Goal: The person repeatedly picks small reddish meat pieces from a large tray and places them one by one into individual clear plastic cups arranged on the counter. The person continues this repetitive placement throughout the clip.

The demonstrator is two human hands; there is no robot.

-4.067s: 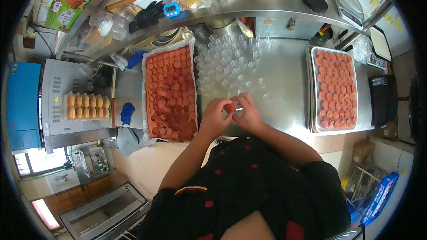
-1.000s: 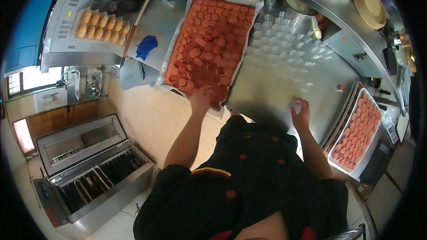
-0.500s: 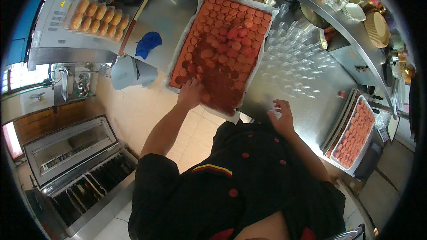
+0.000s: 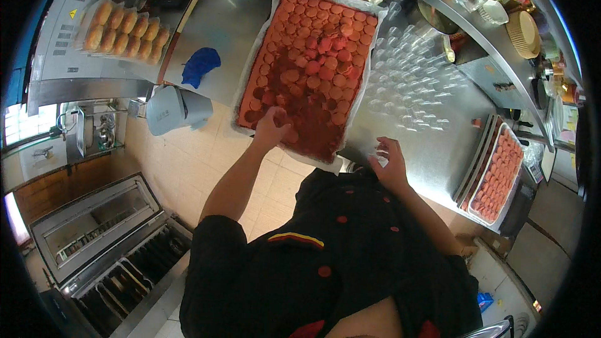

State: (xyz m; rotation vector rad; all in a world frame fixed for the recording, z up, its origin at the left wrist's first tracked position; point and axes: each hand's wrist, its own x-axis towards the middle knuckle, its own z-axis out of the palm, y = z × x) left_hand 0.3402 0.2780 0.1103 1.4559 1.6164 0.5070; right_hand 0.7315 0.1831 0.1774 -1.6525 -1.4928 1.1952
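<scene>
A large red sheet cake (image 4: 316, 22), cut into many small rounds, lies on white paper (image 4: 366, 84) in front of me. My left hand (image 4: 270, 129) reaches over its near left part, fingers bent together at the cake; whatever they hold is hidden. Loose rounds (image 4: 325, 73) are heaped mid-sheet, and the near part shows dark gaps and crumbs. Off the sheet's near right corner, my right hand (image 4: 390, 166) is closed around a small clear plastic cup (image 4: 381, 159), partly covered by the fingers.
Several rows of clear plastic cups (image 4: 407, 81) stand on the steel table to the right. Trays of red rounds (image 4: 498, 172) are stacked farther right. A blue cloth (image 4: 200, 67), a grey bin (image 4: 168, 111) and packed buns (image 4: 122, 30) are at the left; an overhead shelf (image 4: 466, 22) curves along the right.
The whole view has shifted slightly. My left hand has moved a little to the right over the cake, its fingers still bent. The right hand keeps hold of the cup near the same spot.
</scene>
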